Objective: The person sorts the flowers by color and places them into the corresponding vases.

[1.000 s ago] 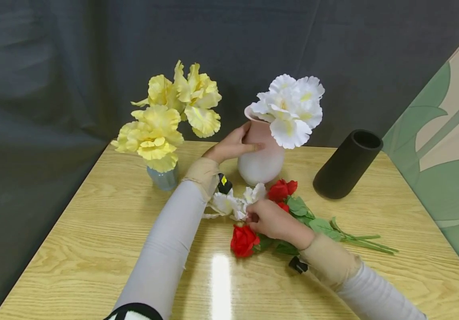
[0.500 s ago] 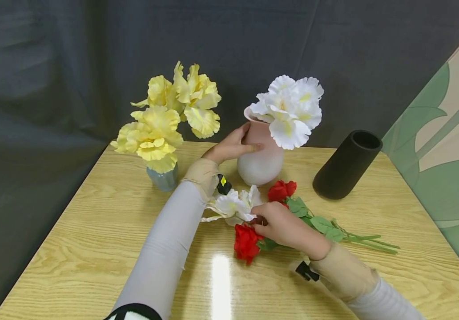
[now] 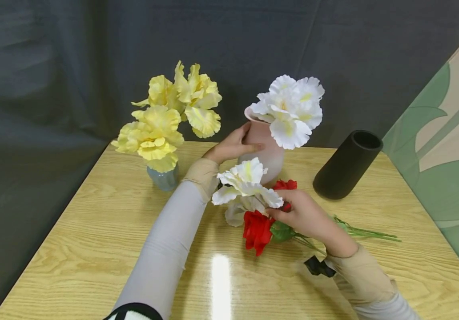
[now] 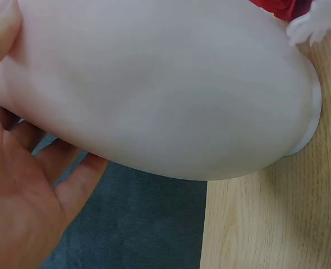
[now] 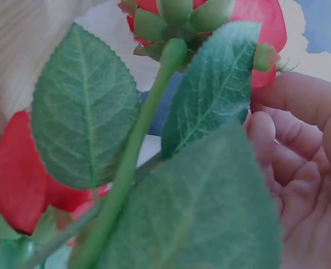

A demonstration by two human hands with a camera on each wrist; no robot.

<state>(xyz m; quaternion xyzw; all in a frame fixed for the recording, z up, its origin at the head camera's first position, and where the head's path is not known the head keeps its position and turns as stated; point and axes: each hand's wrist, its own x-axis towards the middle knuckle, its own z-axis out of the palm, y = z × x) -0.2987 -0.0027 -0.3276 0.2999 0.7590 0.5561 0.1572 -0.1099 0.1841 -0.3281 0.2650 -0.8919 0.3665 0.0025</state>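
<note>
My left hand (image 3: 231,146) grips the pink-and-white vase (image 3: 271,155) by its side, thumb in front; in the left wrist view its fingers curl behind the vase (image 4: 182,101). A white iris (image 3: 289,111) stands in the vase mouth. My right hand (image 3: 307,220) pinches a loose white iris (image 3: 245,182) just behind its bloom, raised in front of the vase. Close by its fingers is a red rose (image 3: 258,231). In the right wrist view rose leaves (image 5: 87,106) cover the pinch point, and the curled fingers sit beside a rose head (image 5: 261,22).
A blue-grey vase (image 3: 163,178) with yellow irises (image 3: 157,138) stands at the left. At the right, a slanted black vase (image 3: 343,169) is without flowers. More red roses (image 3: 285,185) lie under and behind my right hand, their green stems (image 3: 373,233) pointing right.
My right hand has moved right and raised the loose white iris off the table. The front red rose has shifted right and turned. My left hand and the vase have stayed put.
</note>
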